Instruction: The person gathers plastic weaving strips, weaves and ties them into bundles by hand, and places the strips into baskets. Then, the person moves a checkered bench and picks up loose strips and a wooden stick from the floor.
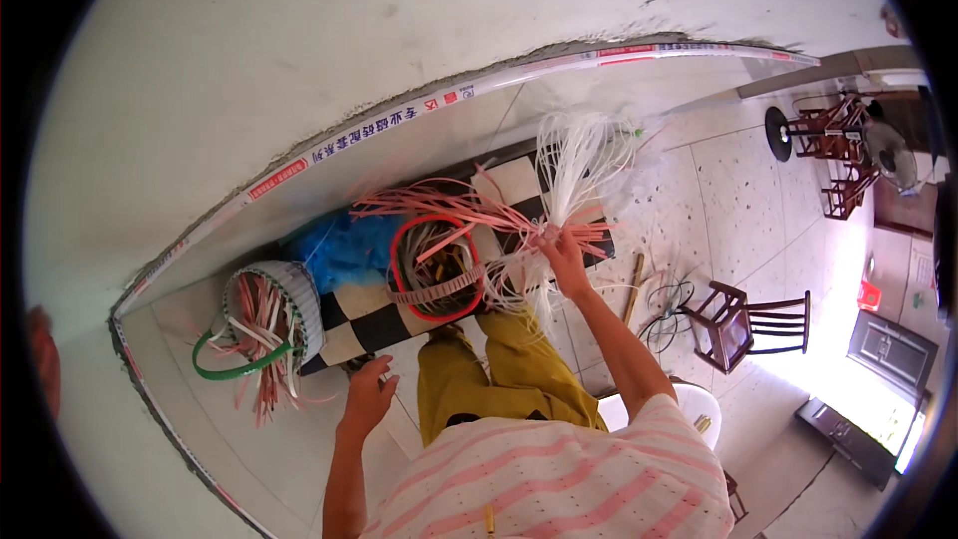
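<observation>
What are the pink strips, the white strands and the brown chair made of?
Pink strips: probably plastic, fairly matte; they're flat, even ribbons. White strands: likely plastic, shiny, with springy-looking loops. Brown chair: perhaps varnished wood, from its dark reddish-brown slatted frame.

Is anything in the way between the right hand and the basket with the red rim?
Yes. Seen from above, loose white strands lie between the right hand and the basket, and pink strips stretch across beside them.

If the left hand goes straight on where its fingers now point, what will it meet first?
The left hand would probably meet the checkered surface first, though depth is unclear from this single view.
</observation>
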A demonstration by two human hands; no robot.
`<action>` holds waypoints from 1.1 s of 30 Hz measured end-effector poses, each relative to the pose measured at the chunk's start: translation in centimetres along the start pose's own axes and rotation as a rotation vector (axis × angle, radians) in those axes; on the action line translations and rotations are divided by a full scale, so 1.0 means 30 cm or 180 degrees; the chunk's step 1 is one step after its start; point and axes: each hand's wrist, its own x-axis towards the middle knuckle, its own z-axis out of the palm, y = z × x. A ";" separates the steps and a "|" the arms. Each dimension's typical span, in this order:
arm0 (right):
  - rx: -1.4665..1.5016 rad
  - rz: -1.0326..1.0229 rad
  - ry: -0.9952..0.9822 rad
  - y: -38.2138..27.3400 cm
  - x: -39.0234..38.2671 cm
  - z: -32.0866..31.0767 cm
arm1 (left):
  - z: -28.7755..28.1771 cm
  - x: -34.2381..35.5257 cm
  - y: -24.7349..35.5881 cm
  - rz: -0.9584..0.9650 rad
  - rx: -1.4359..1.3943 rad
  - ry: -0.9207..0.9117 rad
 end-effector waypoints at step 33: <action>-0.0030 -0.0406 -0.1561 -0.407 -0.566 1.060 | -0.446 -0.138 0.171 0.0277 -0.2276 0.0090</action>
